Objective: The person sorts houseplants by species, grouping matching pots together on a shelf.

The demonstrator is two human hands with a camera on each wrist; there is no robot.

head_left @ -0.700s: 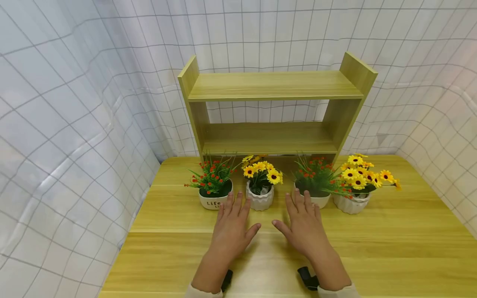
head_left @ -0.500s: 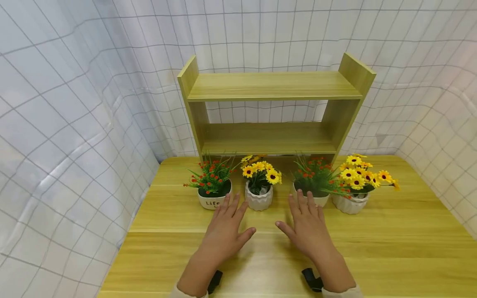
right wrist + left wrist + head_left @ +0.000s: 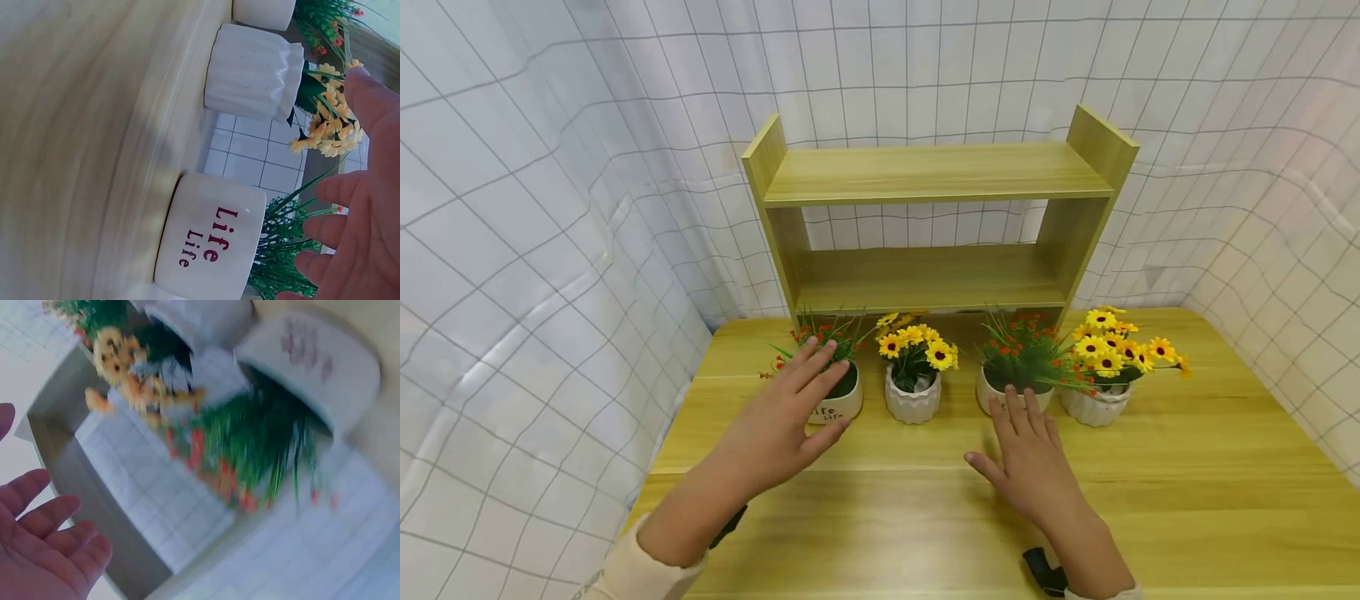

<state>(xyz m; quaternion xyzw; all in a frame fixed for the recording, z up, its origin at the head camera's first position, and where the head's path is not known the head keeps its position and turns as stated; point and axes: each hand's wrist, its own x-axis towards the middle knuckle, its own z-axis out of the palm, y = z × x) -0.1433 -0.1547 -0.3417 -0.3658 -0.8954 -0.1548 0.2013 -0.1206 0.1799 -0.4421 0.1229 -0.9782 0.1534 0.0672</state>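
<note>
In the head view my left hand (image 3: 778,425), fingers extended, is in front of the left red-flowered plant in a white pot (image 3: 842,404) marked "Life"; in the left wrist view a gap separates them. My right hand (image 3: 1030,458) has its fingers spread before the other red-flowered potted plant (image 3: 1026,362), its pot partly hidden behind the fingertips. Between the hands stands a yellow-flowered plant in a fluted white pot (image 3: 913,402). A second yellow-flowered plant (image 3: 1097,407) stands at the right end of the row. Neither hand holds anything.
Behind the plants rises a two-tier wooden shelf (image 3: 936,177). All stand on the wooden table (image 3: 880,525). White grid-patterned curtains (image 3: 572,275) surround it at the back and sides. Black wrist mounts (image 3: 1043,573) show under both wrists.
My left hand has swung left and upward, off the gap between pots to in front of the left red-flowered plant. My right hand has shifted slightly. The head view has turned a little.
</note>
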